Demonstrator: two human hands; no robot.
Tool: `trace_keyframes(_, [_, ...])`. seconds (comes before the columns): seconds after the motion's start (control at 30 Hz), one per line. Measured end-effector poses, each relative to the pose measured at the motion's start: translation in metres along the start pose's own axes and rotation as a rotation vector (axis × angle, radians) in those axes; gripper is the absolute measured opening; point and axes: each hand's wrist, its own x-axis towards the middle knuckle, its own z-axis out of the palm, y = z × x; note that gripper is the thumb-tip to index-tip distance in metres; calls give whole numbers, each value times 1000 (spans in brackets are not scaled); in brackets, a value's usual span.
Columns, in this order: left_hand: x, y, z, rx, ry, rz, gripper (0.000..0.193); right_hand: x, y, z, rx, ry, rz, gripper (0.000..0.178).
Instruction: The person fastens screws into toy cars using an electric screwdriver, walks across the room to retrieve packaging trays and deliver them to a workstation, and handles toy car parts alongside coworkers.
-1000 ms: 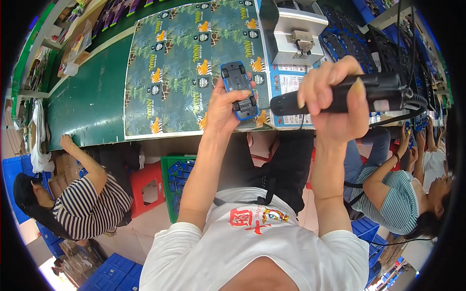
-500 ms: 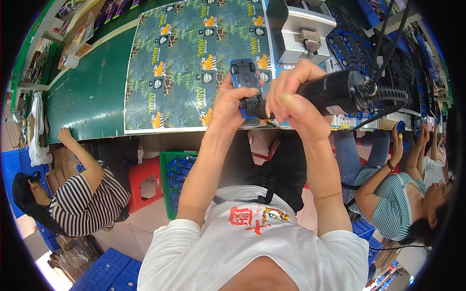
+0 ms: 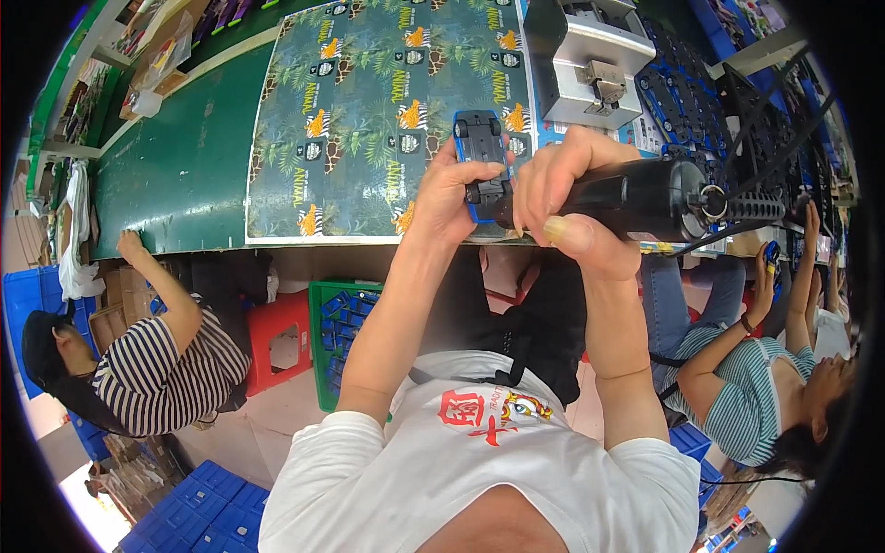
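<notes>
My left hand [image 3: 447, 194] is closed around a blue toy car [image 3: 479, 138], its black underside turned up and the thumb lying across it. In my right hand [image 3: 576, 189] is a black electric screwdriver [image 3: 636, 198], held nearly level with a coiled cord at its back end. The driver's tip end meets the lower part of the car's underside; the bit itself is hidden by my fingers. Both hands are over the front edge of a printed animal-pattern sheet [image 3: 369, 120] on the bench.
A metal fixture [image 3: 599, 69] stands at the right of the sheet. Beyond it lie rows of blue-and-black car parts [image 3: 682, 101]. Below the bench is a green crate [image 3: 318, 350] of blue parts beside a red stool [image 3: 279, 341]. Co-workers sit at left and right.
The whole view has shifted slightly, so the bench things sit further right. Both hands keep their hold on the car and the screwdriver, which stay together.
</notes>
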Motion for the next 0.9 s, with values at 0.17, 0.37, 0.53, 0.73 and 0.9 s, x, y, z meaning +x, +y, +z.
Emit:
trace_keyframes(0.17, [3,-2,-5,-31,-45,8,48,-1,2,0,29,6,-9,30])
trace_keyframes(0.37, [6,-2,-7,-49,-147,15,56,-4,-3,-3,130,0,-106,33])
trace_keyframes(0.53, [11,11,-4,138,-154,83,61,-17,-19,-41,249,-96,-335,38])
trace_keyframes(0.73, [49,59,-3,1761,-236,1058,74,-40,-29,-66,-74,199,-277,28])
trace_keyframes(0.9, [53,118,-55,2364,-459,1014,92,-55,-13,-83,-45,259,-208,26])
